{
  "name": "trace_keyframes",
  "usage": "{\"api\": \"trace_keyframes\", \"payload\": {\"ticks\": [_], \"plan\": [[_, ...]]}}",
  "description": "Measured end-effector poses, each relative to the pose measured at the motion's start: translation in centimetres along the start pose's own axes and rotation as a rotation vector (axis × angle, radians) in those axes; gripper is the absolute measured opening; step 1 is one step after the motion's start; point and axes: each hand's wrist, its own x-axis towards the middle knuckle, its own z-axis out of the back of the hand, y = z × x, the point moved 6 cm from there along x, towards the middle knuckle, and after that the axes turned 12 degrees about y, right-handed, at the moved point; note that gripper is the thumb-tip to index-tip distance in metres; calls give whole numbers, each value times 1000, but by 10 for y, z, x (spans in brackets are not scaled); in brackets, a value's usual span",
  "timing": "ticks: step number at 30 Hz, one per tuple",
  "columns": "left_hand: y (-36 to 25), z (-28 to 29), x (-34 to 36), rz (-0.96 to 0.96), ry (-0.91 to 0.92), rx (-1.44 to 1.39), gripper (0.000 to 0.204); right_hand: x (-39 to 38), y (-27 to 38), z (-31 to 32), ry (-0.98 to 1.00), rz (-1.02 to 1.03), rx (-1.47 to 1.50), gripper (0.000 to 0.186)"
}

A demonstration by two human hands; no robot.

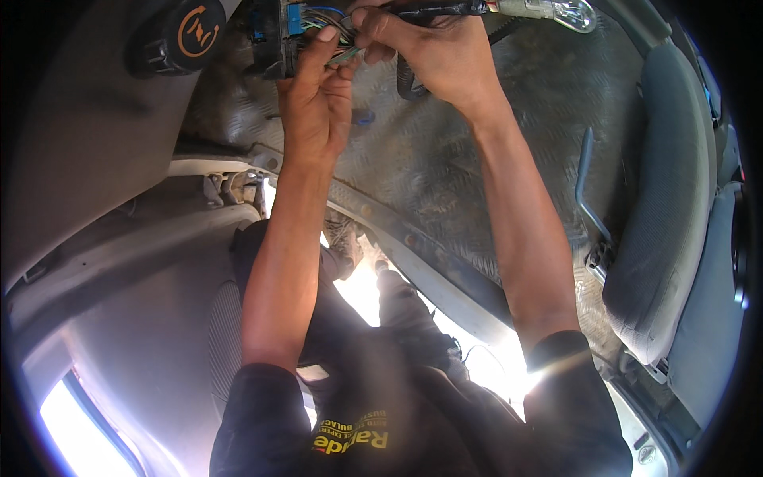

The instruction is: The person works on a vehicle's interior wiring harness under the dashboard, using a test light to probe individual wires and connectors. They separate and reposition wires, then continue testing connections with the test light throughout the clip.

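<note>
Both my arms reach up to the top of the head view, into a car's footwell. My left hand (318, 95) pinches a bundle of thin coloured wires (338, 36) that comes out of a dark connector block (278, 36) with a blue plug. My right hand (421, 48) grips the same wires from the other side and also holds a dark rod-shaped tool (445, 9) that ends in a clear glass bulb (568, 13). The two hands touch around the wires.
A grey ribbed floor mat (445, 159) lies below the hands. A grey car seat (668, 207) stands at the right, with a blue-grey lever (584, 175) beside it. A black knob with an orange symbol (187, 36) sits at top left. A grey door panel (119, 318) fills the left.
</note>
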Motion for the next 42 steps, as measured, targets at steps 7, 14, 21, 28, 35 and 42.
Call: {"api": "trace_keyframes", "payload": {"ticks": [7,14,21,28,35,42], "plan": [[0,-9,3,-3,-40,-27,26,2,-7,13,12,101,-94,12],[4,-5,2,15,-52,-92,22,5,-5,13,36,197,-85,12],[3,-3,0,26,-36,-117,22,2,-2,9,60,83,-48,10],[0,-5,-1,49,-62,-67,20,2,-1,11,91,99,-127,11],[-2,-6,-1,61,-73,-40,20,0,5,8,72,26,-15,10],[-1,-6,-4,96,-31,-95,20,0,1,11,86,-20,42,9]]}}
